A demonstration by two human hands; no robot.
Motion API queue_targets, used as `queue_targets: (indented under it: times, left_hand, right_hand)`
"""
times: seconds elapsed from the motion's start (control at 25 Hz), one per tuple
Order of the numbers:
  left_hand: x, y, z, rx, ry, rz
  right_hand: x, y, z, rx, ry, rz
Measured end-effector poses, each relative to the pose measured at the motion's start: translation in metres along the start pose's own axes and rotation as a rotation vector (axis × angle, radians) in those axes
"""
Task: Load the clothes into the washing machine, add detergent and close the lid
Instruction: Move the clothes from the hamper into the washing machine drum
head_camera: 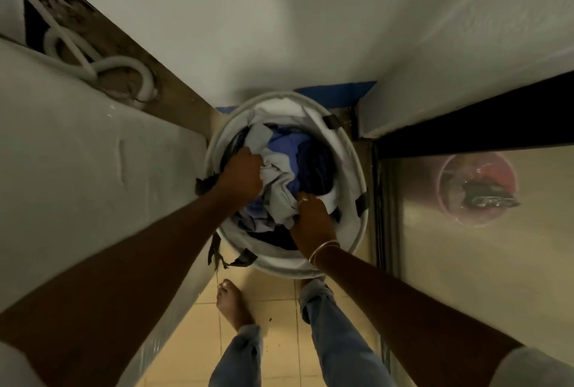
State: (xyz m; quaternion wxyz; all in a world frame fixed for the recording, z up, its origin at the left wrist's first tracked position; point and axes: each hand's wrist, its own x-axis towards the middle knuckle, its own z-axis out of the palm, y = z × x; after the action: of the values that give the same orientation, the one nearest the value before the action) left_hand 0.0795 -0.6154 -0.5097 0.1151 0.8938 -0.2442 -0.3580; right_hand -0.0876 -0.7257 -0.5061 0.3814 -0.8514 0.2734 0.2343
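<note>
A round white laundry basket [357,166] stands on the floor below me, against the far wall. It holds a heap of clothes [298,153] in grey, blue and dark navy. My left hand [240,175] is down in the basket's left side and grips a fold of grey cloth [276,178]. My right hand [312,215], with a ring and a bangle at the wrist, grips the same grey cloth at the basket's near side. The washing machine [77,169] is the large white body on the left; its lid and opening are out of view.
White hoses [124,63] coil behind the machine at upper left. On the right, a dark-framed glass door [466,262] shows a pink bucket [478,187] behind it. My bare foot [231,302] and jeans legs stand on yellow floor tiles in the narrow gap.
</note>
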Motion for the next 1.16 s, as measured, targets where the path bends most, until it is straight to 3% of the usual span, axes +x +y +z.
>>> queue_targets:
  times: [0.12,0.32,0.48,0.6,0.76,0.92,1.16]
  left_hand:
    - [-0.048,0.044,-0.052,-0.16,0.089,-0.05]
    - [-0.129,0.073,-0.131,-0.524,0.227,-0.075]
    - [-0.206,0.088,-0.211,-0.624,0.358,-0.132]
    - [-0.273,0.083,-0.27,-0.647,0.471,-0.067]
    - [-0.381,0.056,-0.344,-0.649,0.698,0.037]
    - [-0.492,-0.003,-0.395,-0.838,0.931,0.033]
    - [-0.614,-0.118,-0.418,-1.052,1.342,-0.154]
  right_hand:
    - [-0.028,-0.033,-0.024,0.257,0.176,0.071]
    - [-0.09,-0.138,-0.083,0.513,0.36,-0.005]
    - [-0.153,-0.221,-0.115,0.621,0.522,-0.219]
    - [-0.207,-0.288,-0.126,0.663,0.579,-0.355]
    - [-0.275,-0.38,-0.127,0.804,0.562,-0.661]
    - [-0.338,-0.474,-0.098,0.678,0.603,-1.005]
    - [-0.393,-0.601,-0.02,0.625,0.275,-1.22]
